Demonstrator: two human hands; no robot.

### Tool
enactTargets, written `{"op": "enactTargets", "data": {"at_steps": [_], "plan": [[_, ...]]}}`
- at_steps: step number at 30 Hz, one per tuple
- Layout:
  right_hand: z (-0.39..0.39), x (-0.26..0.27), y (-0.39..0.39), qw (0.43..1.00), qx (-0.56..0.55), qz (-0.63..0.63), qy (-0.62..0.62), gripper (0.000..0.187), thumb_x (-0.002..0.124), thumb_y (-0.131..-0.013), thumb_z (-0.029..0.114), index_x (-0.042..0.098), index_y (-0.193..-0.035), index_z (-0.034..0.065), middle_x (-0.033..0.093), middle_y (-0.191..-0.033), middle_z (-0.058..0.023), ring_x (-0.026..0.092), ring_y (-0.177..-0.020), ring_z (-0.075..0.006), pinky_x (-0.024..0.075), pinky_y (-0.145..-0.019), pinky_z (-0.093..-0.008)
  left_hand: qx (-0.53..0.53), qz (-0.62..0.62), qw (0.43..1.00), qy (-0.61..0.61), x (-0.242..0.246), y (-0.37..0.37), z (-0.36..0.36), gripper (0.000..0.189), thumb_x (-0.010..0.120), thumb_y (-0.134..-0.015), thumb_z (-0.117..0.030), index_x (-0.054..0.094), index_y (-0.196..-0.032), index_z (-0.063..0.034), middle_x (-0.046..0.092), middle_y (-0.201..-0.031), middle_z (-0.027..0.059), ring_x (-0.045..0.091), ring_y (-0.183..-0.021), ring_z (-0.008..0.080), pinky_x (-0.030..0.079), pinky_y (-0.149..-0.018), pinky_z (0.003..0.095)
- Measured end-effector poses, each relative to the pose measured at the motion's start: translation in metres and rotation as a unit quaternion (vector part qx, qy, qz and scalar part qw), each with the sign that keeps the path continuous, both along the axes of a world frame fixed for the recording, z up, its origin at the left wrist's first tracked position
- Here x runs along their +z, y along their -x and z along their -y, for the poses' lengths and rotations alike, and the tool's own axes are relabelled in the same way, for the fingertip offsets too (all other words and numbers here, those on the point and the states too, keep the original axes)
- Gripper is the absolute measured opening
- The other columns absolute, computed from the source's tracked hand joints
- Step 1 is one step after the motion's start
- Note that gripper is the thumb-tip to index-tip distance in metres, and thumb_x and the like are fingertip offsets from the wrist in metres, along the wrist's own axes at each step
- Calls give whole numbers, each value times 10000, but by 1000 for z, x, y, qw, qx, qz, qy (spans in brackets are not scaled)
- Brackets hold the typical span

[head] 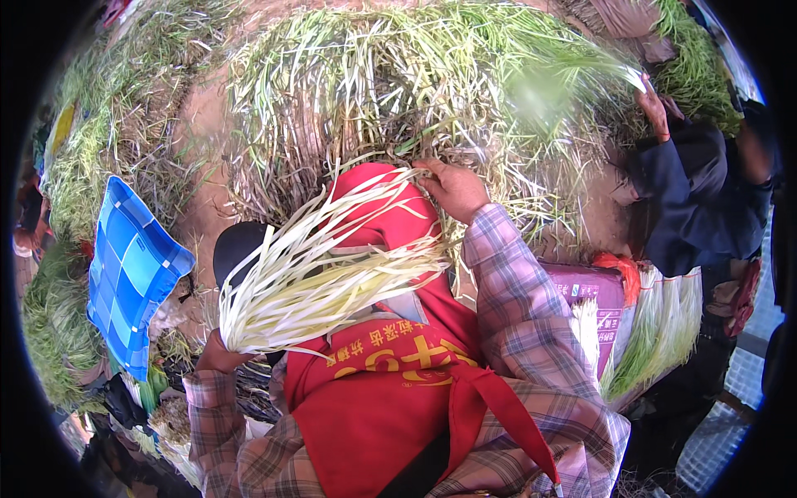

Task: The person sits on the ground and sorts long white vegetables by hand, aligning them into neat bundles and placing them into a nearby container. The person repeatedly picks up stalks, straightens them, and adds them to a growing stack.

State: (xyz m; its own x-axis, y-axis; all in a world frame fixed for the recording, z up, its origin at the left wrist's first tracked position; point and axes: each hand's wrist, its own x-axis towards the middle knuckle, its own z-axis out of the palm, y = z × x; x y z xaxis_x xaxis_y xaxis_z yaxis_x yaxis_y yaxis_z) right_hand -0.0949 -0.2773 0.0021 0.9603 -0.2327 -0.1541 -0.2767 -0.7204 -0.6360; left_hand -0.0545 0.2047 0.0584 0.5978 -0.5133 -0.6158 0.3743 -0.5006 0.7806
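A loose bunch of pale yellow-white blanched chives fans out across my lap, over a red printed apron. My left hand grips the bunch by its white stem ends at the lower left. The leaves spread up and to the right from there. At their far upper tips, my right hand has thumb and forefinger closed around a few thin leaf ends. A black rounded object is partly covered by the leaves.
A large heap of green chives covers the ground ahead. On the left stands a blue checked cushion. At right, a co-worker's hand holds chives; below are a purple printed sack and tied chive bundles.
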Motion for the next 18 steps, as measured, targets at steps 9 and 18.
{"op": "enactTargets", "data": {"at_steps": [9, 18], "plan": [[21, -40, -11, 974, -111, -147, 134, 269, 480, -871, 339, 613, -939, 115, 630, -944, -143, 591, -907, -318, 473, -786, -413, 8, 40, 998, -54, -4, 8, -6, 495, 750, -602, -15, 611, -1077, -17, 655, -1021, 73, 605, -941, 138, 456, -859, 301], [35, 4, 5, 997, -70, -8, 33, 227, 633, -803, 285, 621, -839, 61, 607, -859, -143, 610, -827, -311, 478, -674, -384, -5, 14, 999, -46, -10, 3, -3, 496, 750, -601, -21, 616, -1078, -27, 652, -1031, 72, 600, -949, 133, 454, -863, 304]]}}
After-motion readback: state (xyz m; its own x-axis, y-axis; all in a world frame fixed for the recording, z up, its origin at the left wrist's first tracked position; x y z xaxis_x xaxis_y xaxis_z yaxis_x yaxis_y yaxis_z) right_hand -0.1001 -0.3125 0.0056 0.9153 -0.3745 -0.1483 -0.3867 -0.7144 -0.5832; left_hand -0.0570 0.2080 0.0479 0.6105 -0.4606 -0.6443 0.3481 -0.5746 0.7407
